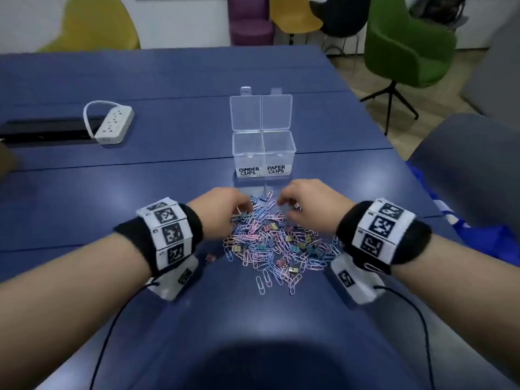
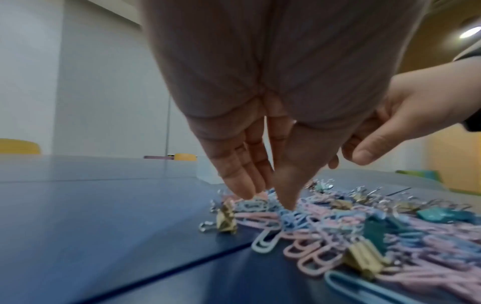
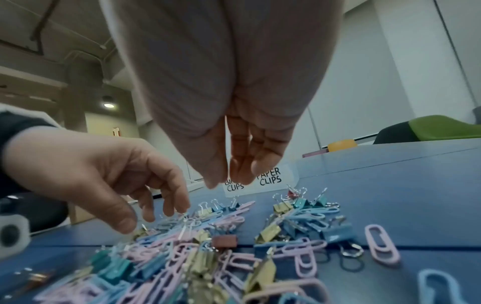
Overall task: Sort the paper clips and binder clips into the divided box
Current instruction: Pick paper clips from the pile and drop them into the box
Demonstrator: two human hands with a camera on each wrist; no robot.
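A mixed pile of pastel paper clips and small binder clips [image 1: 275,246] lies on the blue table [image 1: 168,170] in front of me. Behind it stands the clear divided box [image 1: 264,153], lid open, its left half labelled BINDER CLIPS and its right half PAPER CLIPS; both halves look empty. My left hand [image 1: 239,209] reaches down into the pile's far left side, its thumb tip and fingertips [image 2: 242,189] touching clips, with nothing clearly held. My right hand [image 1: 284,202] hovers over the pile's far right side, its fingers [image 3: 260,164] hanging loosely curled above the clips and holding nothing.
A white power strip [image 1: 114,123] lies at the back left beside a black slot [image 1: 47,130] in the table. One stray pink binder clip [image 1: 210,258] sits left of the pile. A blue bag [image 1: 484,240] and a grey chair [image 1: 472,164] are at the right.
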